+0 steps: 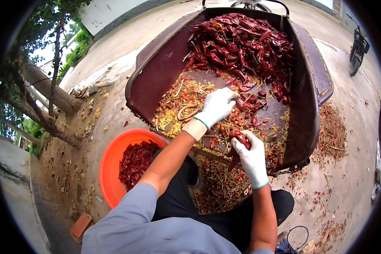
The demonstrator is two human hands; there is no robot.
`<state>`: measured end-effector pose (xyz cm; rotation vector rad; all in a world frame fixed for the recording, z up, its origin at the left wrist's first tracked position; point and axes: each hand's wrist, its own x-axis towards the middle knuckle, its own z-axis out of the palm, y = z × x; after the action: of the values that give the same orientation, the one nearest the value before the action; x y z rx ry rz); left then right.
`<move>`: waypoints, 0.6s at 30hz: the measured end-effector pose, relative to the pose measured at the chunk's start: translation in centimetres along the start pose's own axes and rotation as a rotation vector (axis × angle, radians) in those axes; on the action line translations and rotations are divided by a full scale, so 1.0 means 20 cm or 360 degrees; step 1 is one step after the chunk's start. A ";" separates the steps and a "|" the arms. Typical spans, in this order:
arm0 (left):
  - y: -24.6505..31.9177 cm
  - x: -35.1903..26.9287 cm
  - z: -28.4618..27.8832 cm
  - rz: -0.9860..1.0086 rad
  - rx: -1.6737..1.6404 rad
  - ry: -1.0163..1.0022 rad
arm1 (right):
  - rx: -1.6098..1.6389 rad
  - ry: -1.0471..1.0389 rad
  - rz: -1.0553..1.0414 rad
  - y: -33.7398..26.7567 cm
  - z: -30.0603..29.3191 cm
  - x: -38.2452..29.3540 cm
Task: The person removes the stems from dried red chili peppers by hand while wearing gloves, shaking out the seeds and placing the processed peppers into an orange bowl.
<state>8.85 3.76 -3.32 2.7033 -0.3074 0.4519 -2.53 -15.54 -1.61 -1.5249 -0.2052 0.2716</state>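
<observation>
My right hand point(250, 155), in a white knit glove, grips several dried red chili peppers point(239, 137) at the near edge of a maroon cart bed point(270, 111). Above the bed's middle, my gloved left hand point(218, 106) has its fingers curled close to loose chili pieces; whether they hold anything is hidden. Beside that wrist lies a tool with looped brown handles point(188, 112), probably scissors, partly covered by the hand. A large heap of dried red chilies point(241, 47) fills the far end of the bed. Yellow seeds point(174, 125), stems and scraps litter the near part.
An orange plastic basin point(109, 171) holding red chili pieces point(136, 165) stands left of my legs. Stems and scraps point(220, 187) cover the ground between my feet. Another debris pile point(331, 133) lies right of the cart. Bricks point(81, 223) and a tree trunk point(50, 85) are at left.
</observation>
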 end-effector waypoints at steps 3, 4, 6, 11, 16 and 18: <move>0.00 0.04 0.11 0.0217 0.0386 -0.0080 | -0.0102 -0.0010 -0.0033 -0.02 0.01 -0.01; -0.01 0.04 0.14 0.0254 0.0443 -0.0095 | -0.0079 -0.0023 -0.0056 -0.03 0.01 -0.01; -0.01 0.08 0.18 0.0312 0.0546 -0.0101 | -0.0029 -0.0047 -0.0103 -0.04 0.00 0.00; 0.04 0.10 0.15 0.0236 0.0518 -0.0063 | -0.0011 0.0034 -0.0024 0.03 -0.04 0.02; 0.18 0.03 -0.03 -0.0194 -0.0461 -0.0018 | 0.0400 0.0273 0.0164 -0.04 -0.08 0.03; 0.24 -0.05 -0.11 -0.0158 -0.0628 0.0033 | 0.0226 0.0424 -0.0073 0.06 -0.09 0.07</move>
<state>6.01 0.44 -0.19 2.3160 -0.2273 0.3480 -0.68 -16.74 -2.85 -1.3975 -0.0088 0.0438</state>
